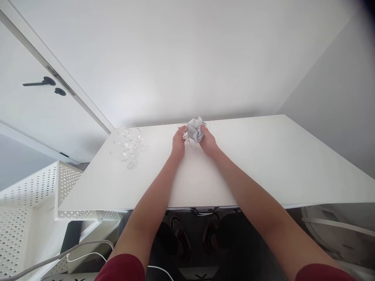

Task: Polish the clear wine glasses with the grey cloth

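My left hand (178, 139) is at the far middle of the white table, its fingers curled round a clear glass (189, 143). Only faint outlines of that glass show, and the cloth hides part of it. A crumpled light grey cloth (195, 130) is bunched against the glass. My right hand (208, 141) grips the cloth from the right side. Off to the left, several clear stemmed glasses (125, 145) stand close together.
The white table (249, 164) runs along a white wall. White perforated shelving (67, 179) and cables (88, 244) are at lower left. A door with a dark handle (43, 82) is at upper left. Below the near edge are my legs and shoes.
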A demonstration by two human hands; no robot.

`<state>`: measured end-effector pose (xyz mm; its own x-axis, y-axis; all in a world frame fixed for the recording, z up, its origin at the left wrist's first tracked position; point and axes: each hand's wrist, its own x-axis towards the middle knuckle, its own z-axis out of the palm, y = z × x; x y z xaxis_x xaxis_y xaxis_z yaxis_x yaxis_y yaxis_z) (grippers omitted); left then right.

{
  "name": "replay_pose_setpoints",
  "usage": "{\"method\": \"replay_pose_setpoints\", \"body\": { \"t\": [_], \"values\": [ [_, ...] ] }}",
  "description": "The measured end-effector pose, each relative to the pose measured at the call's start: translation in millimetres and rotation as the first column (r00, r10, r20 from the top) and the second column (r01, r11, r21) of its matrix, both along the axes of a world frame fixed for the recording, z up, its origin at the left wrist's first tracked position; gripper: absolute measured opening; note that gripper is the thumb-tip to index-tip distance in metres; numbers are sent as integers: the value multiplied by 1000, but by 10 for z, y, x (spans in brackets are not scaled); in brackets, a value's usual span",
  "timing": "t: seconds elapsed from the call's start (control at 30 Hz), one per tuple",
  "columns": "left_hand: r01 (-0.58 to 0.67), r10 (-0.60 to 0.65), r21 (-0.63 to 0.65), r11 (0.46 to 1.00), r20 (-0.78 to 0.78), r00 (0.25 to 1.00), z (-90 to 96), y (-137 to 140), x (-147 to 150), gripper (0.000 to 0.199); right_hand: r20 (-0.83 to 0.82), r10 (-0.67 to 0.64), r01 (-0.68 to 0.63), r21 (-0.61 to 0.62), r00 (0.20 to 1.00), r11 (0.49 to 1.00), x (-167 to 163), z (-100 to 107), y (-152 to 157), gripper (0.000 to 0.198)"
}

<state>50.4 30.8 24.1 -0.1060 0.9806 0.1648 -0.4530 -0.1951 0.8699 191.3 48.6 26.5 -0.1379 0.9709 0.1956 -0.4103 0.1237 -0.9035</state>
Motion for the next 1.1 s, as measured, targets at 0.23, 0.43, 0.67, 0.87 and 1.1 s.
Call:
{"method": "replay_pose_setpoints", "body": {
  "t": [0.23,0.43,0.67,0.87,1.1],
  "values": [
    [16,-18,45,999,54,998,74,-129,90,38,139,58,-78,145,989,986,-124,124,-258,64],
    [21,-22,-14,1000,-20,1000,8,-61,53,46,24,162,-160,-47,987,986,-99,35,-145,57],
    [43,-47,-87,995,-39,998,-32,7,10,47,-48,325,-327,-226,944,917,-41,69,-157,51],
    [42,-52,-94,995,-103,993,-92,41,-37,58,-11,400,-394,-203,917,897,19,23,-134,48],
    [5,-5,-2,1000,6,1000,-130,80,-56,57,309,100,-106,5,946,994,-82,-127,-53,53]
  ]
}}
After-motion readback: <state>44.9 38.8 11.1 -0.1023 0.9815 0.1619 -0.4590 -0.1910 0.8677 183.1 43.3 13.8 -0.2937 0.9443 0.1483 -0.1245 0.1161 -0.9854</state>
